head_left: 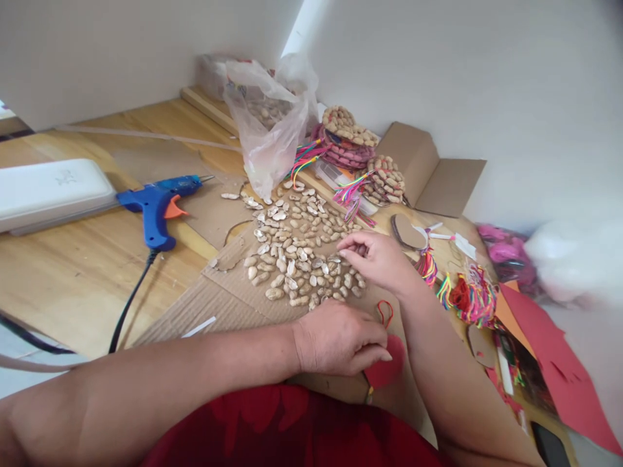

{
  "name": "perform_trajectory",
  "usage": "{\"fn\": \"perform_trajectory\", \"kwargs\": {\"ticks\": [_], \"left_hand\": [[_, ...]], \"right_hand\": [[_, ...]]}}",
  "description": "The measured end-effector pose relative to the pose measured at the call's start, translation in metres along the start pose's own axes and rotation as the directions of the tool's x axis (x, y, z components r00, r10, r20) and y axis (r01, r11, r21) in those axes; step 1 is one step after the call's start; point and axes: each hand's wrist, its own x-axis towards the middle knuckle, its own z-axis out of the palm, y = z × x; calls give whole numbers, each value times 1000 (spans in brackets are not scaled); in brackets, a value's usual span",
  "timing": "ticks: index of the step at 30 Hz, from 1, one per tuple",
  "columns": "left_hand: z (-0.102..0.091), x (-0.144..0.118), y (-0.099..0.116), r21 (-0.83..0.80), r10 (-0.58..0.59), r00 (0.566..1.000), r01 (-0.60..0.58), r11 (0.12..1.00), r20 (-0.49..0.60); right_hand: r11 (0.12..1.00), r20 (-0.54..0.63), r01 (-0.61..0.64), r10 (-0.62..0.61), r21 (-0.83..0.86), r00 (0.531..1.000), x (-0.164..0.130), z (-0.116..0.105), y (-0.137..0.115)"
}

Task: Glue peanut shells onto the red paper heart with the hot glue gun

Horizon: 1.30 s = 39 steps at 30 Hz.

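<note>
One white case (51, 191) lies at the far left of the wooden bench (73, 279), with one blue glue gun (158, 204) just beside it, its black cord running toward the near edge. One clear plastic bag (270, 126) stands behind a spread of peanut shells (296, 250), too many to count, lying on a cardboard sheet (219, 305). The left hand (341, 337) rests at the near edge of the shells, its fingers curled down onto one red heart-shaped piece (387, 366) with a red loop, pinning it. The right hand (377, 256) hovers over the shells, fingers pinched together, whether on a shell I cannot tell. Behind sit two stacks of shell-covered hearts (348, 136) with coloured tassels, one open cardboard box (431, 168), and red paper sheets (555, 363) at the right.
</note>
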Motion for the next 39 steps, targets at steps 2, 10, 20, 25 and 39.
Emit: {"fn": "perform_trajectory", "kwargs": {"ticks": [2, 10, 20, 25, 39], "left_hand": [[0, 0, 0, 3, -6, 1000, 6, 1000, -2], [0, 1, 1, 4, -3, 1000, 3, 1000, -11], [-1, 1, 0, 0, 1, 1000, -1, 1000, -14], [0, 1, -1, -3, 6, 1000, -6, 1000, -3], [0, 1, 0, -9, 8, 1000, -8, 1000, -17]], "right_hand": [[999, 36, 27, -26, -20, 999, -6, 2, 2], [994, -70, 78, -84, -83, 994, -9, 14, -8], [920, -156, 208, -271, -332, 950, 12, 24, 2], [911, -137, 239, -298, -335, 945, 6, 24, 6], [945, -171, 259, -294, -201, 940, 3, 18, 12]]}}
